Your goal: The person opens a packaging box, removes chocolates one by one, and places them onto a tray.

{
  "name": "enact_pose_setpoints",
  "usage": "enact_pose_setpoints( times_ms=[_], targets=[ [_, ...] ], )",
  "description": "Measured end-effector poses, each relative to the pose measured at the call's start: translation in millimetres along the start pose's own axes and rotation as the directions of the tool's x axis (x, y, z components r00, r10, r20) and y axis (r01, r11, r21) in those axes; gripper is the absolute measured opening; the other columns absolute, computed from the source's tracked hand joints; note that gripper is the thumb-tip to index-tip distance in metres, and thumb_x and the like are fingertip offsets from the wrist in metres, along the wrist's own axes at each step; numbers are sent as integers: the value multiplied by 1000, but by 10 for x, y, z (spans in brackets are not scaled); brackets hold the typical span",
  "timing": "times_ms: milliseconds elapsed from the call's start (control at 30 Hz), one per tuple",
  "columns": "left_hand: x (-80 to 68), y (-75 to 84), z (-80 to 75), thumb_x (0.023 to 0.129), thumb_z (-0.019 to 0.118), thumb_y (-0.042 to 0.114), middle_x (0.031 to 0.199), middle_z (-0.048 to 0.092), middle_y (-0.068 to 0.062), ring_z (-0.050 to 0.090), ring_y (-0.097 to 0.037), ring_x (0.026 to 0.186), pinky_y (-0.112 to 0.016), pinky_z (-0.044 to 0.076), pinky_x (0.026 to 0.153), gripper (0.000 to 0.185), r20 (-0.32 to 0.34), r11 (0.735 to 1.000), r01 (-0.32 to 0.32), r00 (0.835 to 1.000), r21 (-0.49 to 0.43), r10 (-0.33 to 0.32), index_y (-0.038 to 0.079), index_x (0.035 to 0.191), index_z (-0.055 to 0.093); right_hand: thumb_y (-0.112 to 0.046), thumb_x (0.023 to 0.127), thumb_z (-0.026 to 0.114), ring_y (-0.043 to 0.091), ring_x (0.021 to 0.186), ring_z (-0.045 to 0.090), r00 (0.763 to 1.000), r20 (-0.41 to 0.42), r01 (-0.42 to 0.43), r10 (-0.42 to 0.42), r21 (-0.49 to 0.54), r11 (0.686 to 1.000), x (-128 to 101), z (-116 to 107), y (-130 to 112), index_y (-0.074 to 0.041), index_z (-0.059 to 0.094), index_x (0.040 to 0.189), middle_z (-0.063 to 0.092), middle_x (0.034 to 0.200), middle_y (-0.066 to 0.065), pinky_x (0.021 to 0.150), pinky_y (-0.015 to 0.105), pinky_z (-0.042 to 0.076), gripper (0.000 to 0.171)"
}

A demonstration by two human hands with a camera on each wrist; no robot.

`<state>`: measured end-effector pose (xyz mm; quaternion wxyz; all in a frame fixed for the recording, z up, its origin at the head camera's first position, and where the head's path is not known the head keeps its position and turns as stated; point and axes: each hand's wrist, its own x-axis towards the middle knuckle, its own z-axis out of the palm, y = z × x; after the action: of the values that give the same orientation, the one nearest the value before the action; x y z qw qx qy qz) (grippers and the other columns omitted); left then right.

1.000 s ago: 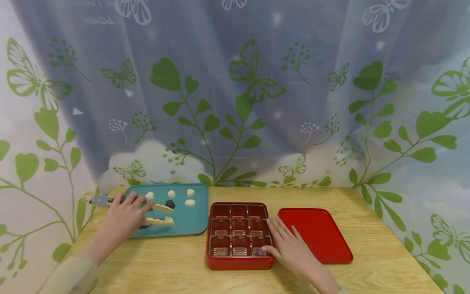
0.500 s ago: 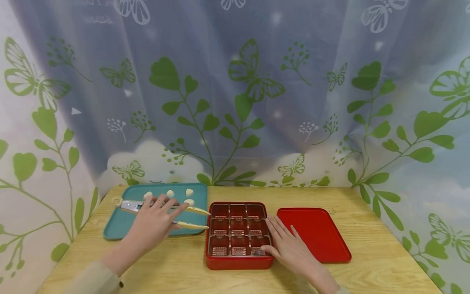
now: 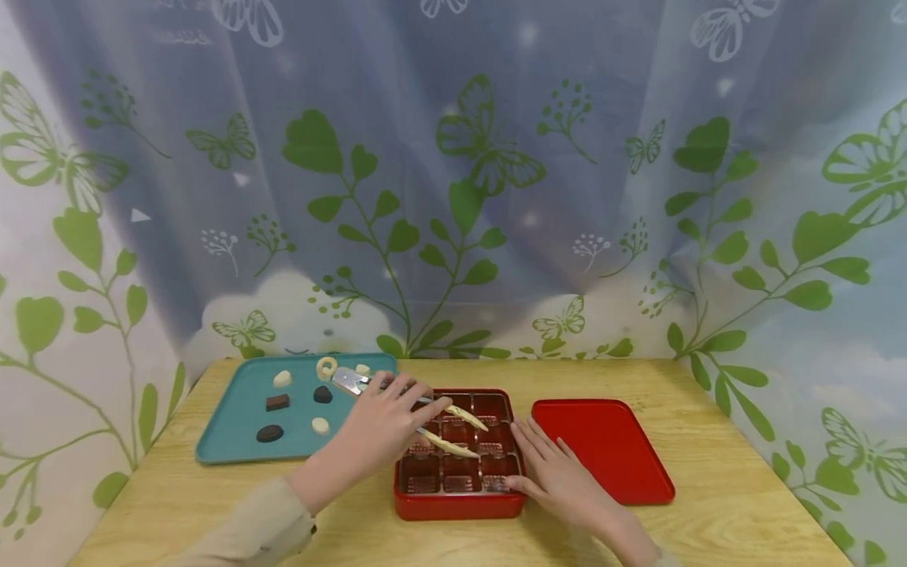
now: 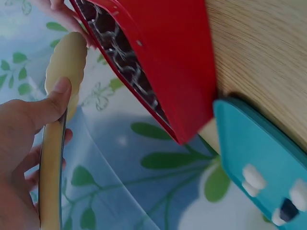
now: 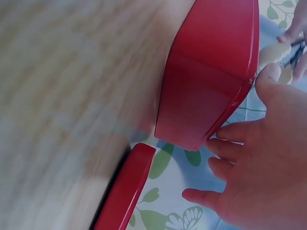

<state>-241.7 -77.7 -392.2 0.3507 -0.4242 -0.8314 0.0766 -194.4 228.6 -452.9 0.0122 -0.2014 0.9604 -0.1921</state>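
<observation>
My left hand (image 3: 379, 421) grips a pair of tongs (image 3: 350, 382) with cream-coloured tips and a ring at the far end. The tips stand apart above the red box (image 3: 459, 508), and I see nothing between them. In the left wrist view, the thumb presses along one arm of the tongs (image 4: 52, 172), near its scalloped tip. A clear insert (image 3: 462, 472) divides the box into several compartments; the hand and tongs cover some of them. My right hand (image 3: 560, 476) rests against the box's right side, fingers straight and thumb over the near right corner.
On the left lies a teal tray (image 3: 227, 429) bearing several chocolates, among them a white one (image 3: 320, 426), a dark oval one (image 3: 269, 433) and a brown rectangular one (image 3: 278, 402). A red lid (image 3: 602, 449) lies right of the box. A patterned curtain (image 3: 397, 197) hangs behind the table.
My left hand has carried the tongs rightward from over the teal tray to above the red box. Chocolates that the hand covered now show on the tray. The right hand stays at the box.
</observation>
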Motion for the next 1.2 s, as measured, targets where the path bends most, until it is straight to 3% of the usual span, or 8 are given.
enact_pose_setpoints(
  times_ms=[133, 333, 467, 633, 733, 867, 1033, 1200],
  targets=[
    [150, 106, 17, 77, 84, 51, 118, 66, 6, 59, -19, 111, -41, 48, 93, 60, 5, 998, -62, 998, 4, 62, 33, 131, 67, -49, 101, 55, 37, 153, 18, 1000, -2, 11, -11, -10, 1000, -43, 12, -16, -5, 27, 160, 21, 166, 17, 117, 68, 20, 79],
    [358, 224, 21, 85, 83, 25, 126, 64, 9, 57, -15, 121, -38, 44, 108, 54, 98, 980, -194, 977, 54, 188, 39, 134, 64, -47, 102, 54, 36, 153, 19, 999, -19, 33, -33, -9, 999, -66, 30, -33, -4, 28, 160, 22, 166, 17, 116, 69, 21, 77],
    [531, 295, -10, 90, 77, 27, 130, 62, 12, 53, -13, 128, -37, 37, 115, 51, 167, 934, -324, 940, 154, 299, 42, 136, 62, -48, 103, 54, 35, 154, 19, 1000, -14, 24, -24, -14, 1000, -68, 29, -27, -5, 28, 160, 23, 166, 17, 116, 68, 21, 77],
    [723, 414, -59, 96, 69, 31, 141, 57, 16, 46, -11, 137, -33, 28, 121, 50, 269, 843, -474, 872, 254, 410, 44, 143, 56, -49, 103, 53, 36, 153, 20, 1000, -9, 23, -23, -6, 1000, -71, 33, -10, -3, 29, 159, 23, 165, 18, 116, 69, 21, 77],
    [784, 495, -61, 99, 64, 33, 144, 55, 19, 43, -9, 138, -31, 25, 122, 47, 316, 792, -538, 834, 288, 451, 45, 143, 55, -50, 102, 53, 37, 153, 20, 1000, -9, 27, -27, -9, 1000, -73, 47, 0, -2, 30, 159, 22, 166, 19, 116, 69, 21, 77],
    [823, 582, -45, 99, 61, 35, 142, 55, 23, 41, -7, 138, -31, 24, 121, 41, 323, 752, -584, 806, 305, 495, 48, 139, 58, -53, 102, 51, 37, 153, 21, 1000, -7, 23, -23, -20, 1000, -83, 57, 9, -1, 34, 157, 22, 166, 18, 116, 69, 21, 78],
    [851, 629, -25, 99, 61, 34, 140, 56, 24, 39, -8, 140, -32, 23, 122, 39, 310, 743, -597, 799, 303, 515, 46, 137, 60, -53, 101, 52, 38, 152, 22, 1000, -4, 15, -15, -24, 1000, -103, 46, 13, 0, 35, 156, 22, 165, 20, 116, 69, 22, 79],
    [819, 636, 21, 97, 65, 36, 147, 52, 20, 38, -7, 144, -33, 23, 123, 47, 347, 800, -549, 819, 243, 457, 46, 142, 56, -49, 102, 54, 37, 153, 21, 1000, -7, 5, -5, -16, 1000, -106, 39, 19, -2, 31, 158, 21, 166, 19, 116, 69, 21, 77]
  ],
)
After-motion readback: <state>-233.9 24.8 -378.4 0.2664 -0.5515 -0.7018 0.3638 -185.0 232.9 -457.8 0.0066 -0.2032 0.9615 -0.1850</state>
